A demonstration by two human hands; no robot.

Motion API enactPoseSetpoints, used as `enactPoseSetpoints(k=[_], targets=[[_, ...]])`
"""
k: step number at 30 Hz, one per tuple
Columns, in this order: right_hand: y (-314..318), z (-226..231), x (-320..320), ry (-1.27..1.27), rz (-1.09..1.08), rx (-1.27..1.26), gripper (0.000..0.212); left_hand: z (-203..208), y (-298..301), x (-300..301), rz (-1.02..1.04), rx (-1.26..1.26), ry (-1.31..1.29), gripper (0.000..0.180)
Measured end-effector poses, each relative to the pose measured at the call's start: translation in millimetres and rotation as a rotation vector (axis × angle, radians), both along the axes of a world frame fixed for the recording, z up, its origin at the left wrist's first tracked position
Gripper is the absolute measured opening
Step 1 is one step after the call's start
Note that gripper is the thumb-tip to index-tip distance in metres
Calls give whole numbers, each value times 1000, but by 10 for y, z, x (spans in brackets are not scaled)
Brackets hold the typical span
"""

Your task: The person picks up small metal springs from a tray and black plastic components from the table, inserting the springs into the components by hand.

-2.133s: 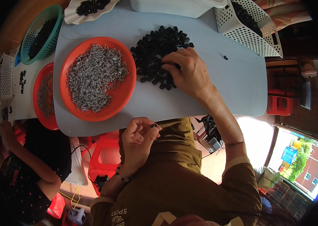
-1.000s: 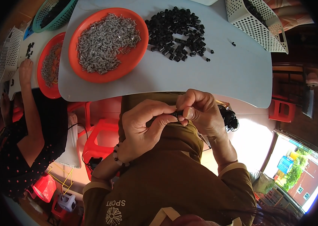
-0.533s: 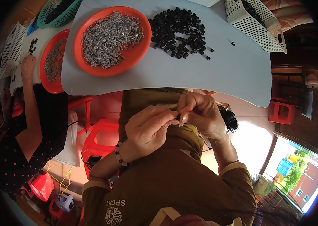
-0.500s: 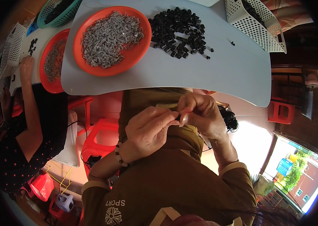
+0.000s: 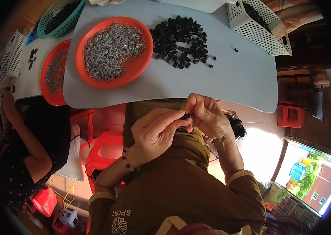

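Observation:
My left hand [image 5: 154, 131], with a beaded bracelet on its wrist, pinches a small black plastic piece [image 5: 187, 116] between thumb and fingertips. My right hand [image 5: 211, 117] is closed beside it, its curled fingers at the piece's right side. Whatever those fingers hold, if anything, is too small or hidden to make out. Both hands are above my lap, just off the table's near edge. On the table, an orange-red plate [image 5: 80, 58] carries a heap of small silver metal springs [image 5: 112, 49]. To its right lies a loose pile of similar black pieces [image 5: 181, 39].
A white perforated basket [image 5: 257, 33] with dark contents stands at the right of the grey table [image 5: 228, 78]. At left, a co-worker's arm [image 5: 28, 137] is beside another table with a red tray [image 5: 45, 82] and a green basket [image 5: 61, 21]. A red stool [image 5: 99, 156] stands below.
My right fingers have drawn slightly apart from my left fingertips, and the black piece now shows. The co-worker's hand has moved back from the table. The whole view has shifted slightly.

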State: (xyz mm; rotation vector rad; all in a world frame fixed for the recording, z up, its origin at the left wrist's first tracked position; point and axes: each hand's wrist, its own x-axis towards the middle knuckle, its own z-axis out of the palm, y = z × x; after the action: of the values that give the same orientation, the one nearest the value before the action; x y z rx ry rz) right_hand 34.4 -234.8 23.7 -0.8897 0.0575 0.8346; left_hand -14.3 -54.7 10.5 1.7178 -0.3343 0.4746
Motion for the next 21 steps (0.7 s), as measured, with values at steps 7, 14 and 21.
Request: enactPoseSetpoints(k=[7, 14, 21], targets=[[-50, 72, 91, -270, -48, -239, 31, 54, 8, 57, 44, 22, 54, 21], [-58, 133, 62, -315, -14, -365, 18, -6, -23, 124, 16, 75, -35, 23], [-36, 158, 98, -353, 1, -484, 4, -79, -78, 161, 78, 96, 35, 13]])
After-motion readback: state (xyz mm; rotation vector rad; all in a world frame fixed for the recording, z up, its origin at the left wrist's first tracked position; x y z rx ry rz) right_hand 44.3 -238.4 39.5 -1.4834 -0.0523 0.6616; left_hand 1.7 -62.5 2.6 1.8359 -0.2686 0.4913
